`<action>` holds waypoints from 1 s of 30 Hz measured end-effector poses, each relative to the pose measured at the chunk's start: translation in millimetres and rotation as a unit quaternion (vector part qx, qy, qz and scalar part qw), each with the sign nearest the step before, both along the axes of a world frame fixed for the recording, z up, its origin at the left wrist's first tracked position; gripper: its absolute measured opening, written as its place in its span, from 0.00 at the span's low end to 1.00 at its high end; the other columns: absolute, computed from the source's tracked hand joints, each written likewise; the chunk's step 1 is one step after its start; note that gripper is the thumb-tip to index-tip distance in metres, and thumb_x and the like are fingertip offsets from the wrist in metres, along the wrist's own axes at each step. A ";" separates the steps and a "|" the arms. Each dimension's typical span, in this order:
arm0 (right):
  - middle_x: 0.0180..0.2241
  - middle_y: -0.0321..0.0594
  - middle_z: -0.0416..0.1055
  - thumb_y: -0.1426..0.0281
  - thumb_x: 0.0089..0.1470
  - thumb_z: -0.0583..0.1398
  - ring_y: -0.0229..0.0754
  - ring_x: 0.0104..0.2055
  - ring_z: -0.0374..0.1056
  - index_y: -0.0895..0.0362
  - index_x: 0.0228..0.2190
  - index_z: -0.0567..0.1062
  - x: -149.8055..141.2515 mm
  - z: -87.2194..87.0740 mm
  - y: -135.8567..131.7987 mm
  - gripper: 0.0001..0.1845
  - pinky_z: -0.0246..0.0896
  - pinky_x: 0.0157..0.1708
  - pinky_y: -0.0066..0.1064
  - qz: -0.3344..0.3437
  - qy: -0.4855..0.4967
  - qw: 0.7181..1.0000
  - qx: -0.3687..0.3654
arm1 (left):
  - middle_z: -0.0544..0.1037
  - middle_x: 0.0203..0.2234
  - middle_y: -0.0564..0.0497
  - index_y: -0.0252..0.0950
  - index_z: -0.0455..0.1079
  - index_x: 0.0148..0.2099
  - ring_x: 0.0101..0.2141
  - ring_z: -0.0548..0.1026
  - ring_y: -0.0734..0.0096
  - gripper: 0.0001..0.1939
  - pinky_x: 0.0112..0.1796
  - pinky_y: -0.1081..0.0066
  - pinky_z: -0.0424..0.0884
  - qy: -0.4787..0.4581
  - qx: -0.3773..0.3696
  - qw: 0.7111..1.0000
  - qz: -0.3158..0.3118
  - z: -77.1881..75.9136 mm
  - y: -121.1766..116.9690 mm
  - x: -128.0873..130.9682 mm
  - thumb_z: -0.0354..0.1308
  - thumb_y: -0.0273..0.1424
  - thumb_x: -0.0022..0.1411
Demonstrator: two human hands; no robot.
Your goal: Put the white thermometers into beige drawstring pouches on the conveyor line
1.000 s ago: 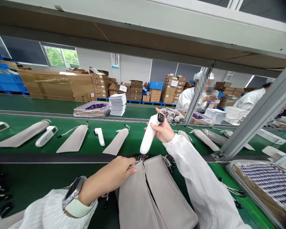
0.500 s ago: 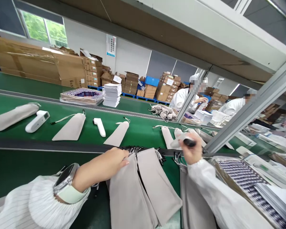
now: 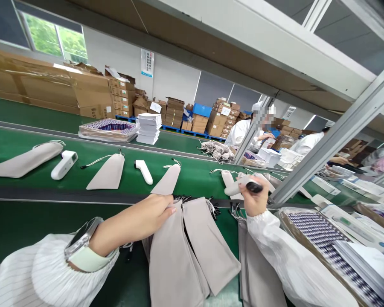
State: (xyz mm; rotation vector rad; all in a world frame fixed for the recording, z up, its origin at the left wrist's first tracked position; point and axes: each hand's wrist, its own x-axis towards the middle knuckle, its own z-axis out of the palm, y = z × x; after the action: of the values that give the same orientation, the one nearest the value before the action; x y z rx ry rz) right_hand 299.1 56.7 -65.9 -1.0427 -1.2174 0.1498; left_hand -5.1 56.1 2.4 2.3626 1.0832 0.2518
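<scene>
My right hand (image 3: 255, 197) is wrapped round a white handheld thermometer (image 3: 233, 189) with a black end, held over the far belt near some grey pouches. Closed at the upper edge of a grey drawstring pouch (image 3: 171, 256), my left hand (image 3: 156, 212) grips its cloth. Another grey pouch (image 3: 208, 243) lies beside it, with cords and black toggles at the top. Farther right, more folded pouches (image 3: 259, 264) lie under my right forearm. On the green belt (image 3: 198, 177) a second thermometer (image 3: 144, 172) lies between single pouches, and a third thermometer (image 3: 64, 165) is farther left.
A slanted metal post (image 3: 333, 140) rises just right of my right hand. At right stands a tray (image 3: 316, 226) of small patterned items, with leaflets on it. A paper stack (image 3: 149, 128) is across the belt. A co-worker in white (image 3: 240, 132) stands beyond.
My right hand has carried the thermometer right and tilted it flatter. My left hand stays on the pouch. The view has swung right, and lately the items on the far belt have shifted slightly right.
</scene>
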 end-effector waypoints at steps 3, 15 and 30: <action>0.39 0.37 0.60 0.66 0.42 0.60 0.40 0.37 0.67 0.49 0.40 0.54 -18.0 30.0 0.9 0.25 0.63 0.37 0.42 0.056 0.112 0.992 0.028 | 0.66 0.28 0.52 0.37 0.56 0.29 0.31 0.65 0.67 0.12 0.30 0.72 0.59 -0.047 -0.015 0.999 -0.008 -0.2 -0.7 0.7 0.38 0.36 0.61; 0.31 0.31 0.66 0.60 0.45 0.58 0.40 0.34 0.68 0.46 0.38 0.57 -118.5 90.2 22.4 0.19 0.65 0.33 0.38 0.419 0.176 0.885 -0.103 | 0.61 0.33 0.54 0.39 0.61 0.34 0.33 0.63 0.74 0.14 0.35 0.77 0.61 -0.175 0.024 0.982 -0.069 13.3 -10.5 1.3 0.35 0.34 0.64; 0.18 0.37 0.64 0.56 0.52 0.48 0.33 0.20 0.58 0.56 0.21 0.68 -101.5 38.5 67.0 0.20 0.51 0.23 0.25 -0.010 -0.292 0.956 0.018 | 0.64 0.23 0.54 0.37 0.64 0.34 0.22 0.62 0.73 0.19 0.21 0.75 0.58 -0.071 0.010 0.979 0.189 26.1 -6.8 -21.0 0.42 0.46 0.58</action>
State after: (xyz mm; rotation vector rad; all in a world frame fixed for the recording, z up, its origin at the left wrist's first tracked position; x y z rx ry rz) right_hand 197.6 123.7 -27.5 -1.1043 -1.7315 -0.2125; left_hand -26.1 49.3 28.5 2.1022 1.4565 0.5614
